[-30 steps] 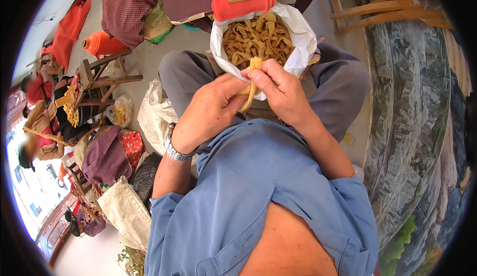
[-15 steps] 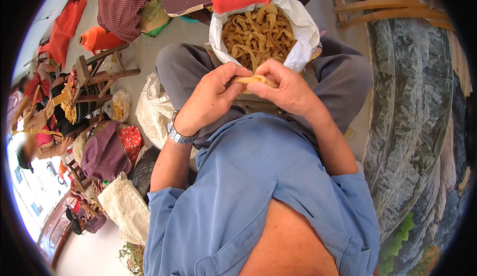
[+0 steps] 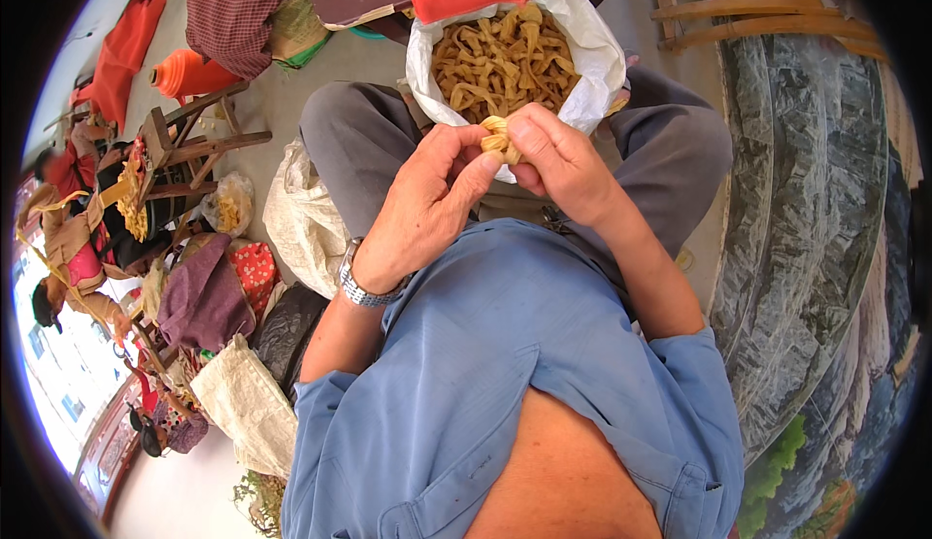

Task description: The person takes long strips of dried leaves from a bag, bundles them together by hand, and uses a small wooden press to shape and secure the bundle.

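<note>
A: So what's being held there? A small tan knotted strip (image 3: 496, 138) is pinched between both hands, just above the near rim of the white bag (image 3: 594, 58) that's parked on the lap between the knees.

B: Yep. The left hand (image 3: 427, 204) is closed on the knot from the left, thumb and fingertips pressed against it, and the right hand (image 3: 561, 162) is closed on it from the other side with the thumb laid on top. The knot is touched by both hands, so neither is loose.

A: The bag is packed with more of the same tan strips (image 3: 495, 63), most of them already knotted by the look of it. Whether they're dried or fresh can't be told from here.

B: Judging by how it's folded over on itself, the stuff is probably light, thin and bendy, more like a soft leathery sheet than anything stiff. It'd likely be torn if yanked hard, so it's best gripped near the knot with fingertips, not out at a loose end.

A: Slippery?

B: Doesn't look wet, so probably not much. A wristwatch (image 3: 361, 286) is worn on the left wrist. Off to the left on the floor, a wooden stool (image 3: 189, 146) and some other sacks (image 3: 301, 218) can be seen.
</note>
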`<state>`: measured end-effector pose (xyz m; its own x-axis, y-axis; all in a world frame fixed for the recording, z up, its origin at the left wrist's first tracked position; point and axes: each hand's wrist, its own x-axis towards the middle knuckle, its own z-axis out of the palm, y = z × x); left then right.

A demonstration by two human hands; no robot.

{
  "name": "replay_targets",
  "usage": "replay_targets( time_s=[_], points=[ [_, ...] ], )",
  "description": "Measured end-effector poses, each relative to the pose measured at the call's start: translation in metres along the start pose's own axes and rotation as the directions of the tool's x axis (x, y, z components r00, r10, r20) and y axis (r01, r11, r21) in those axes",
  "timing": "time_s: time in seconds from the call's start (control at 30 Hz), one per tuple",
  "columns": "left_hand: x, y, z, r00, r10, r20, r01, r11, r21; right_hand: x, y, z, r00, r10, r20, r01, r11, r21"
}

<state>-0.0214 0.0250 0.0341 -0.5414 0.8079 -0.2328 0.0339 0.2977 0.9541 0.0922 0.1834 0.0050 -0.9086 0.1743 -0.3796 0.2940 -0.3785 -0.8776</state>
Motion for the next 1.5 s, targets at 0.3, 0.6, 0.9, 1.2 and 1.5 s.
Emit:
replay_targets(
  time_s=[0.3, 0.6, 0.9, 1.2, 1.5],
  points=[
    [0.000, 0.004, -0.030, 0.965, -0.230, -0.128, 0.202, 0.959, -0.197, -0.003, -0.014, -0.011, 0.999, -0.035, -0.014, 0.032, 0.986, -0.163],
    [0.016, 0.008, -0.035, 0.926, 0.369, 0.072, -0.357, 0.799, 0.484, -0.005, -0.029, -0.005, 0.988, -0.156, -0.005, 0.136, 0.875, -0.464],
    [-0.004, 0.005, -0.033, 0.716, -0.049, 0.696, -0.282, 0.892, 0.352, -0.030, -0.016, -0.013, 0.888, -0.065, 0.455, 0.410, 0.559, -0.721],
    [0.035, 0.043, -0.077, 0.755, -0.161, 0.636, 0.082, 0.985, 0.152, -0.004, -0.066, -0.018, 0.861, -0.286, 0.420, 0.508, 0.492, -0.707],
    [0.186, -0.002, -0.081, 0.997, 0.067, -0.043, -0.066, 0.998, 0.017, 0.140, -0.085, -0.098, 0.701, -0.676, 0.229, 0.436, 0.151, -0.887]
  ],
)
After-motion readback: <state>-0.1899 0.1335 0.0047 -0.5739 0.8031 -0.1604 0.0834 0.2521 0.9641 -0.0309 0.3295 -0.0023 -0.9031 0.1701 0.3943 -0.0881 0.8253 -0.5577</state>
